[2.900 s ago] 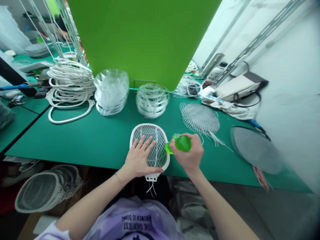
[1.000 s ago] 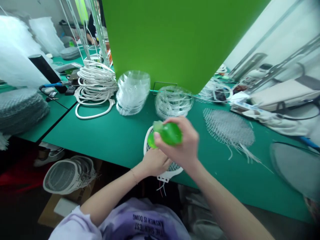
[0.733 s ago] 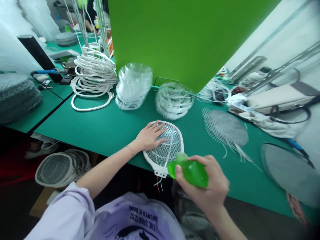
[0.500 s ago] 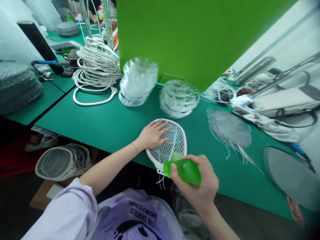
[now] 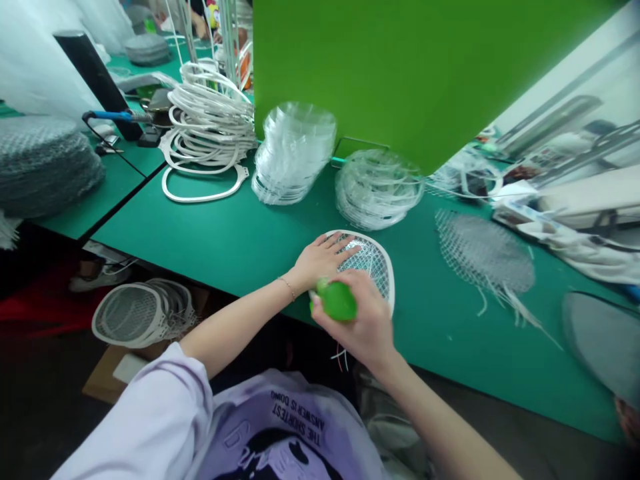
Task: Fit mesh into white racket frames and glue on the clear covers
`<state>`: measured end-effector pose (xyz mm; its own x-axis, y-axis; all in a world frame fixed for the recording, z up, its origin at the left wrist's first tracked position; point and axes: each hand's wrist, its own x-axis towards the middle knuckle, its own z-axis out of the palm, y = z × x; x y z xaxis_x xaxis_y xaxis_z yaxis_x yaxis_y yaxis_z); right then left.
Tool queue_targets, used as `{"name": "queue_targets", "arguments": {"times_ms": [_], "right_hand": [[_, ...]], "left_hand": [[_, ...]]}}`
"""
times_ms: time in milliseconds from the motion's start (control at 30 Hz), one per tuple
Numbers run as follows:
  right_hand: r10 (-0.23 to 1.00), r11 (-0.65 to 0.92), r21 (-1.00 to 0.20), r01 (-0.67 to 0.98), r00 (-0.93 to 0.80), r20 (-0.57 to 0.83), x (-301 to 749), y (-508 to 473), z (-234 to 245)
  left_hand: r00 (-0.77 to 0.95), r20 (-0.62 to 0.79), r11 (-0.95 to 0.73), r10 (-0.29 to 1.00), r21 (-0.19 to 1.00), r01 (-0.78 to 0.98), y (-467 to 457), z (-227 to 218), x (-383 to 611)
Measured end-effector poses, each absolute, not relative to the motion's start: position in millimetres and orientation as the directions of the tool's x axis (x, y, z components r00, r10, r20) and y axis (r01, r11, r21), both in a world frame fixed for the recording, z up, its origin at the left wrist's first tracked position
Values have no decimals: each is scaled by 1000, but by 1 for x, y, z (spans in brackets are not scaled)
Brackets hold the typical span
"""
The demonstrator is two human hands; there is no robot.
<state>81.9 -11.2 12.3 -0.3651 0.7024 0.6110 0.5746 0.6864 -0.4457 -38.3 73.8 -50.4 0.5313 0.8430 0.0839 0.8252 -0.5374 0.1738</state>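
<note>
My left hand [image 5: 323,261] lies flat on the wire mesh of a white electric fly-swatter racket [image 5: 386,275], pressing it to the green mat with fingers spread. My right hand [image 5: 363,320] grips a translucent green plastic bottle [image 5: 337,300] just above the racket's near part. That hand and the bottle hide the lower racket frame and handle. Thin coloured wires [image 5: 341,360] hang past the table edge below the racket.
The green mat table [image 5: 200,247] holds stacked clear plastic frames [image 5: 295,153], coiled white frames [image 5: 210,127] and a loose wire mesh sheet [image 5: 483,257]. A green board [image 5: 400,67] rises behind. Finished rackets [image 5: 143,313] sit below the table edge.
My right hand has carried the green bottle up and left, from near the table edge to over the racket. The racket has turned slightly, and my left hand stays on its mesh.
</note>
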Motion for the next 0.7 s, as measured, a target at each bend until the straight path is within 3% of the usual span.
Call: {"name": "queue_targets", "arguments": {"times_ms": [300, 433, 700], "right_hand": [[695, 683, -411, 604, -364, 621, 116, -52, 16], [711, 568, -415, 711, -170, 682, 138, -49, 10], [715, 452, -395, 799, -61, 696, 171, -17, -1]], "left_hand": [[520, 97, -527, 849, 245, 814, 67, -41, -40], [519, 109, -529, 848, 243, 813, 67, -40, -40], [533, 97, -539, 841, 254, 803, 69, -39, -40]]}}
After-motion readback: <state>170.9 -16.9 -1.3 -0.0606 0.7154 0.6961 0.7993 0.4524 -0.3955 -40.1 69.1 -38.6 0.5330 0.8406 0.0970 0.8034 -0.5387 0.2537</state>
